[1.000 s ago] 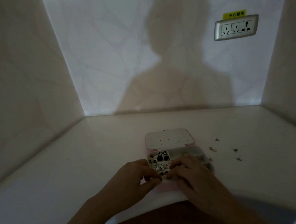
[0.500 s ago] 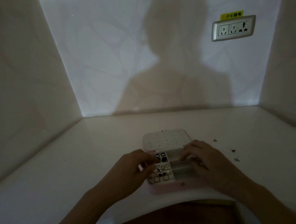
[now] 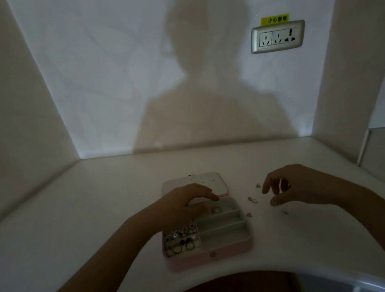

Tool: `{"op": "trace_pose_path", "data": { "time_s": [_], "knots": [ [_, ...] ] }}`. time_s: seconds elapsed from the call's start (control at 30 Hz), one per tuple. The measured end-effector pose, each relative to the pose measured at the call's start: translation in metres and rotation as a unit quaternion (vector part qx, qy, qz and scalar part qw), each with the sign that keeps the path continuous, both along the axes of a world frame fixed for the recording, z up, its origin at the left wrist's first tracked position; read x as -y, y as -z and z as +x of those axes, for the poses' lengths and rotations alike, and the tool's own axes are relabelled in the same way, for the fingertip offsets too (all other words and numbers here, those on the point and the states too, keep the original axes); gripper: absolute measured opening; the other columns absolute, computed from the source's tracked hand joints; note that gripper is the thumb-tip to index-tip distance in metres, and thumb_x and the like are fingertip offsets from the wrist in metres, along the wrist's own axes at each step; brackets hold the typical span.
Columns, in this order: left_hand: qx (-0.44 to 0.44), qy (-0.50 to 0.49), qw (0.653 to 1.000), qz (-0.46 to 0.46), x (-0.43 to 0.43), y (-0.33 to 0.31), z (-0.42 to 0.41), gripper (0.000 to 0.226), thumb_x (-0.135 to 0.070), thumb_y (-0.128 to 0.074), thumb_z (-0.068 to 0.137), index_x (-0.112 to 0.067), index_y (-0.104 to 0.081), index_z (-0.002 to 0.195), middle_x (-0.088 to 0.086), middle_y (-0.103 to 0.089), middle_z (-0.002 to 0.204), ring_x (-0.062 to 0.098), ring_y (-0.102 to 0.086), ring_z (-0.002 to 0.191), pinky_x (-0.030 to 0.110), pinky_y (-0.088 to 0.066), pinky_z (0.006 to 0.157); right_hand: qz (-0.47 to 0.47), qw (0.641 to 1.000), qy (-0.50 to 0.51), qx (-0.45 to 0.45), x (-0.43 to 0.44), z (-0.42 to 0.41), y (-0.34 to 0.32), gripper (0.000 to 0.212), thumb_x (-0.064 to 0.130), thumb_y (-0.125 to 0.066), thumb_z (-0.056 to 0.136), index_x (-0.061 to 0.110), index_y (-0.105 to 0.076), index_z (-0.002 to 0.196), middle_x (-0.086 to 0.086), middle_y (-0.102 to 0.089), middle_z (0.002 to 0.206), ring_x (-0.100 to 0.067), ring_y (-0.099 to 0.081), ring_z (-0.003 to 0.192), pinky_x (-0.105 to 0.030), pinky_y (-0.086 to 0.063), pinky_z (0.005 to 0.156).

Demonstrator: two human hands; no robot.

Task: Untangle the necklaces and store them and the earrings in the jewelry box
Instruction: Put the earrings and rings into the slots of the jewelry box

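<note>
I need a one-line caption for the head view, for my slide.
Open pink jewelry box on white table, stored earrings in its left tray; right grip open near loose earrings beside it.

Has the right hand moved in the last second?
Yes. The right hand left the jewelry box and went rightward, above the loose earrings.

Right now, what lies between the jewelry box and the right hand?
A few small loose earrings lie on the table between the jewelry box and the right hand, seen in the head view.
</note>
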State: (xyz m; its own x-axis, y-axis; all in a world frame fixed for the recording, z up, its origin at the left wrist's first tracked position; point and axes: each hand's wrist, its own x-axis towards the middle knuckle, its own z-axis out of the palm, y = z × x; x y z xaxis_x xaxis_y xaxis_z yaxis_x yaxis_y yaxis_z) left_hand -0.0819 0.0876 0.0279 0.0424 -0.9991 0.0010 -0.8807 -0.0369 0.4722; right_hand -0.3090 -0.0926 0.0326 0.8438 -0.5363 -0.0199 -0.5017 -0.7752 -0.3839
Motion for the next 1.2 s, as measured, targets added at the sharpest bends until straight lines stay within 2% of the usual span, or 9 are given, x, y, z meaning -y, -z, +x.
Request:
{"op": "trace_pose_path", "data": {
  "time_s": [0.17, 0.3, 0.5, 0.63, 0.73, 0.83, 0.9, 1.0, 1.2],
  "knots": [
    [0.005, 0.009, 0.998, 0.057, 0.015, 0.005, 0.001, 0.030, -0.032, -0.045, 0.097, -0.034, -0.057, 0.124, -0.016, -0.034, 0.145, 0.003, -0.033, 0.130, 0.019, -0.025, 0.103, 0.049, 0.996, -0.072, 0.028, -0.009, 0.019, 0.012, 0.019, 0.033, -0.078, 0.073, 0.035, -0.070, 0.090, 0.010, -0.066, 0.084, 0.001, -0.056, 0.075, -0.021, -0.050, 0.069],
    [-0.004, 0.010, 0.998, 0.062, 0.017, 0.004, 0.004, 0.029, -0.028, -0.045, 0.097, -0.030, -0.061, 0.121, -0.017, -0.036, 0.144, -0.003, -0.032, 0.123, 0.016, -0.025, 0.100, 0.069, 0.992, -0.106, 0.006, -0.013, 0.030, 0.016, 0.020, 0.032, -0.077, 0.074, 0.033, -0.069, 0.093, 0.011, -0.067, 0.086, 0.004, -0.056, 0.075, -0.012, -0.045, 0.066],
    [-0.014, 0.000, 0.997, 0.070, 0.023, -0.003, 0.009, 0.028, -0.027, -0.043, 0.097, -0.032, -0.063, 0.117, -0.019, -0.042, 0.139, -0.004, -0.034, 0.121, 0.019, -0.026, 0.100, 0.097, 0.987, -0.131, 0.010, -0.015, 0.042, 0.014, 0.006, 0.020, -0.076, 0.076, 0.023, -0.075, 0.082, 0.010, -0.070, 0.075, 0.001, -0.063, 0.069, -0.011, -0.046, 0.066],
    [-0.044, -0.026, 0.998, 0.034, 0.023, -0.005, 0.011, 0.025, -0.024, -0.046, 0.096, -0.034, -0.066, 0.108, -0.017, -0.057, 0.124, 0.002, -0.053, 0.111, 0.020, -0.039, 0.098, 0.124, 0.986, -0.112, 0.021, -0.014, 0.039, 0.012, 0.005, 0.016, -0.076, 0.077, 0.018, -0.075, 0.081, 0.008, -0.068, 0.067, 0.002, -0.061, 0.053, -0.013, -0.047, 0.052],
    [-0.090, -0.054, 0.994, -0.018, 0.021, -0.006, 0.008, 0.021, -0.023, -0.055, 0.092, -0.038, -0.066, 0.100, -0.024, -0.064, 0.104, -0.009, -0.059, 0.096, 0.012, -0.043, 0.087, 0.135, 0.982, -0.071, 0.110, -0.011, 0.037, 0.011, 0.006, 0.021, -0.077, 0.075, 0.026, -0.074, 0.072, 0.002, -0.072, 0.071, -0.010, -0.067, 0.065, -0.024, -0.055, 0.067],
    [-0.153, -0.054, 0.985, -0.066, 0.019, -0.007, -0.002, 0.019, -0.022, -0.066, 0.084, -0.036, -0.067, 0.097, -0.020, -0.070, 0.097, -0.008, -0.063, 0.092, 0.013, -0.049, 0.082, 0.285, 0.917, -0.001, 0.280, -0.020, 0.040, 0.008, 0.006, 0.015, -0.075, 0.072, 0.014, -0.075, 0.078, -0.006, -0.073, 0.071, -0.016, -0.068, 0.066, -0.020, -0.054, 0.063],
    [-0.199, -0.058, 0.973, -0.098, 0.016, -0.008, -0.010, 0.019, -0.019, -0.071, 0.080, -0.028, -0.069, 0.096, -0.015, -0.072, 0.093, -0.004, -0.066, 0.088, 0.013, -0.051, 0.078, 0.373, 0.870, 0.011, 0.323, -0.033, 0.044, 0.007, 0.013, 0.017, -0.072, 0.067, 0.011, -0.074, 0.078, -0.011, -0.073, 0.071, -0.016, -0.069, 0.066, -0.017, -0.053, 0.061],
    [-0.231, -0.062, 0.960, -0.147, 0.012, -0.009, -0.018, 0.012, -0.016, -0.072, 0.077, -0.022, -0.072, 0.087, -0.011, -0.073, 0.081, 0.001, -0.069, 0.079, 0.011, -0.049, 0.071, 0.442, 0.835, 0.007, 0.328, -0.050, 0.051, 0.007, 0.016, 0.016, -0.069, 0.065, 0.007, -0.074, 0.077, -0.011, -0.072, 0.072, -0.013, -0.068, 0.064, -0.014, -0.051, 0.057],
    [-0.242, -0.068, 0.952, -0.174, 0.003, -0.010, -0.019, 0.011, -0.012, -0.074, 0.076, -0.014, -0.074, 0.087, -0.005, -0.074, 0.077, 0.005, -0.069, 0.072, 0.014, -0.051, 0.070, 0.500, 0.812, 0.005, 0.301, -0.063, 0.060, 0.006, 0.009, 0.016, -0.067, 0.065, 0.010, -0.074, 0.065, -0.007, -0.070, 0.064, -0.010, -0.066, 0.056, -0.014, -0.050, 0.050]
  ]
}}
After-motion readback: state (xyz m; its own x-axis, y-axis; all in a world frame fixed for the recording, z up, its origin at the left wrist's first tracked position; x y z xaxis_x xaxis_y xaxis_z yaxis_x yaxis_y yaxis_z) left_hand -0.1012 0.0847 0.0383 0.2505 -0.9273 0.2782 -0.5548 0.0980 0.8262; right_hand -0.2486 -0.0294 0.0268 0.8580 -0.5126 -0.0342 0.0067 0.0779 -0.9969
